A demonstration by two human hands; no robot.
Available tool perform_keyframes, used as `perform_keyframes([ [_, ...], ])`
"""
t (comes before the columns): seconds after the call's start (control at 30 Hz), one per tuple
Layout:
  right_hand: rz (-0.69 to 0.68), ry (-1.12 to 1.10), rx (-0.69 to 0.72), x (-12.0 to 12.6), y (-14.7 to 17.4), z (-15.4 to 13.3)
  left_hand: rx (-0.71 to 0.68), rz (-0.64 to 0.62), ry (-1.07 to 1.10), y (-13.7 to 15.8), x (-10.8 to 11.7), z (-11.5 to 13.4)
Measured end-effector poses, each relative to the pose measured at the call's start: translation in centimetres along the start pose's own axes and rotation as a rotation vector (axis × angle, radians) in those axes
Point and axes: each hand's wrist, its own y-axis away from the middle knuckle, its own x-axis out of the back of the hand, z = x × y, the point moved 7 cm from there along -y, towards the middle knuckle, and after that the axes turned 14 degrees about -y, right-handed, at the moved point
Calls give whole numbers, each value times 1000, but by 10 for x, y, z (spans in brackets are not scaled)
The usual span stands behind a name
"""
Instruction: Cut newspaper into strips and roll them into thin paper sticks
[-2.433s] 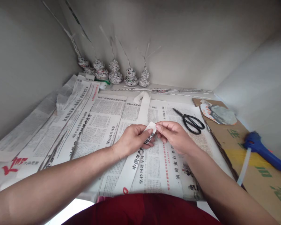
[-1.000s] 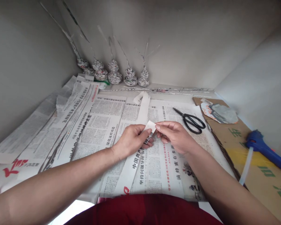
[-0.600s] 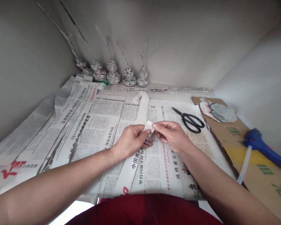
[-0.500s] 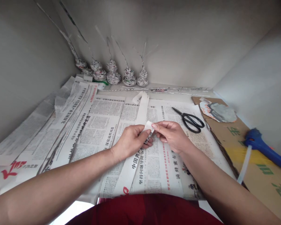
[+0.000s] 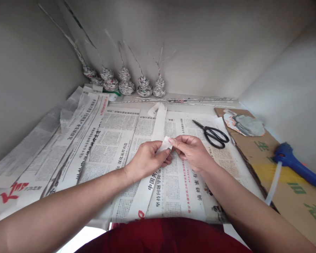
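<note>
Between my two hands, over the middle of the table, is a small white end of a newspaper strip [image 5: 166,140]. My left hand [image 5: 149,159] is closed on it, thumb on top and fingers curled below. At the strip's right edge, the thumb and forefinger of my right hand [image 5: 191,151] pinch the paper. Under the hands a long paper strip [image 5: 159,123] runs toward me, its far end curled over. Whether it is one piece with the held end is hidden. Spread newspaper sheets [image 5: 116,130] lie beneath.
Black scissors [image 5: 213,136] lie right of my hands. Farther right, a blue glue gun [image 5: 292,160] rests on cardboard [image 5: 268,154], with a glue-stained paper piece [image 5: 244,124] behind. Cut newspaper strips [image 5: 68,133] overlap at left. Several woven paper gourds [image 5: 126,84] and thin paper rods [image 5: 184,101] line the back.
Both hands stay in nearly the same place. The right fingers have shifted slightly left and the printed part of the held strip now shows less. The whole view has moved a little.
</note>
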Motion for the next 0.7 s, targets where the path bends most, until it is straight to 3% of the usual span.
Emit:
perform_keyframes([
  [0.3, -30, 18, 71, -4, 1, 0, -76, 25, -124, 2, 3, 3],
  [0.47, -45, 61, 190, -7, 3, -3, -65, 44, -25, 0, 3, 2],
  [0.7, 34, 254, 359, -11, 11, -13, -29, 71, 114, -2, 3, -1],
])
